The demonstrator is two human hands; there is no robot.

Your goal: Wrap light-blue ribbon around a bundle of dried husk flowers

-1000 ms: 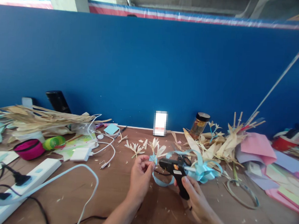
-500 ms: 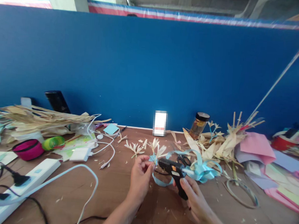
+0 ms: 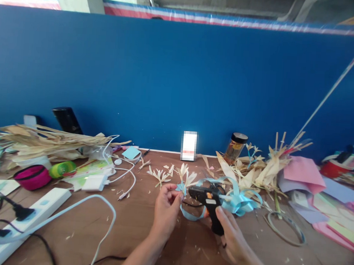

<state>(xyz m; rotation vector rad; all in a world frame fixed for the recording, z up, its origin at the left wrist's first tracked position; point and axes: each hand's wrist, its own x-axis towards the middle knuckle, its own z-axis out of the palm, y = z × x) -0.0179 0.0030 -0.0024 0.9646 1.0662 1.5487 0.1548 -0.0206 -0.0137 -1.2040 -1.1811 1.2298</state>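
We have: left hand (image 3: pixel 167 207) pinching a cream, husk-like, petalled flower (image 3: pixel 189 179) at its pale-blue base; right hand (image 3: pixel 230 228) grasping a black plastic glue gun (image 3: pixel 204 196), nozzle beside that pinch. Gluing, we judge, calling for steady aim. Beyond the right grip: clear, black-lidded cylindrical jar (image 3: pixel 235 149), amber contents unclear; farther right, round red cup (image 3: pixel 333 169) of pens (image 3: pixel 349 160).

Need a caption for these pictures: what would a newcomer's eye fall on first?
Probably the broad blue partition filling the view behind the cluttered brown table. Next, at centre, the black glue gun in the right hand, its nozzle towards the pale flower in the left hand.
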